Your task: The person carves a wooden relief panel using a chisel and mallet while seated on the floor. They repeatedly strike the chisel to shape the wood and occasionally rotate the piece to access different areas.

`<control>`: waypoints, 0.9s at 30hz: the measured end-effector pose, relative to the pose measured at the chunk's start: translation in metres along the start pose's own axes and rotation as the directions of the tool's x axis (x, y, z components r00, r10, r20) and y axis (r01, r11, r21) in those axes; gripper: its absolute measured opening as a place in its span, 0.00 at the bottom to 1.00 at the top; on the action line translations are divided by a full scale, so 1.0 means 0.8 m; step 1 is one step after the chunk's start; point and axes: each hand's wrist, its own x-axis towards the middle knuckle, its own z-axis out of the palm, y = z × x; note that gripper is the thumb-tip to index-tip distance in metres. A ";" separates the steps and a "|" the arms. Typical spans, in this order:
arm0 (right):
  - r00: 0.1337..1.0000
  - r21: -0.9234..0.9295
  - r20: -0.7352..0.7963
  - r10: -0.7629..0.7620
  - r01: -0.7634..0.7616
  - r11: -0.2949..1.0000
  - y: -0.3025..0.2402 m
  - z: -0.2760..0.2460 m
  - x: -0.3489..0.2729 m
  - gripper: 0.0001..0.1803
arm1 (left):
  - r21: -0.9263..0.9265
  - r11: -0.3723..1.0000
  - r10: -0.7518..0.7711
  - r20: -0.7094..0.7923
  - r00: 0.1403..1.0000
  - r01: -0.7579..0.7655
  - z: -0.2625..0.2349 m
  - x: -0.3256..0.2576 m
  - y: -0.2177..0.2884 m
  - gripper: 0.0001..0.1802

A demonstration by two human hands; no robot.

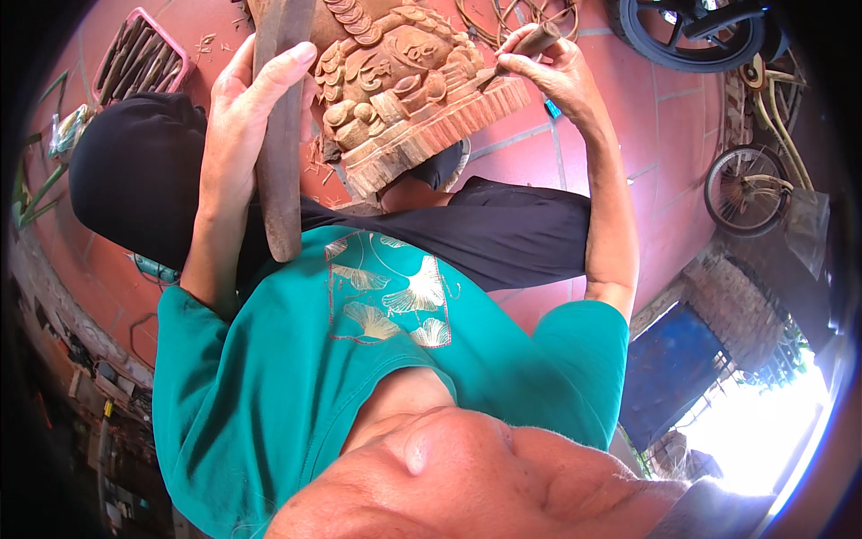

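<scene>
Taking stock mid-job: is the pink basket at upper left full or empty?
Full, or close to it: dark, stick-like pieces lie packed side by side across the pink basket. Their depth is hidden.

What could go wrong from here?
The stick in the left hand could miss the chisel and strike the right hand holding it. The chisel might also slip and chip the carving, whose raised details lie close to the blade.

Free room, depth unclear, between carving (395,85) and right forearm (612,207); brown bar (280,162) in the way leftward.
</scene>
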 end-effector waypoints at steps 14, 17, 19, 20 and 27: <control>0.979 -0.006 -0.203 0.029 -0.031 1.000 -0.024 0.032 -0.008 0.13 | -0.035 0.999 -0.016 0.012 1.000 0.016 -0.008 -0.008 0.008 0.16; 0.962 0.078 -0.266 0.064 -0.045 0.996 -0.036 0.044 -0.013 0.12 | -0.048 0.999 -0.015 0.035 0.999 0.017 -0.012 -0.006 0.007 0.16; 0.934 -0.039 -0.350 0.068 -0.087 0.995 -0.044 0.062 -0.020 0.12 | -0.035 0.999 -0.019 0.042 0.999 0.020 -0.016 -0.006 0.008 0.16; 0.915 -0.027 -0.396 0.080 -0.099 0.995 -0.043 0.071 -0.023 0.12 | -0.040 0.999 -0.022 0.049 0.999 0.024 -0.017 -0.006 0.009 0.16; 0.829 -0.040 -0.558 -0.028 0.007 0.999 -0.032 0.112 -0.024 0.08 | -0.075 0.997 -0.029 0.038 0.999 0.032 -0.023 -0.006 0.014 0.16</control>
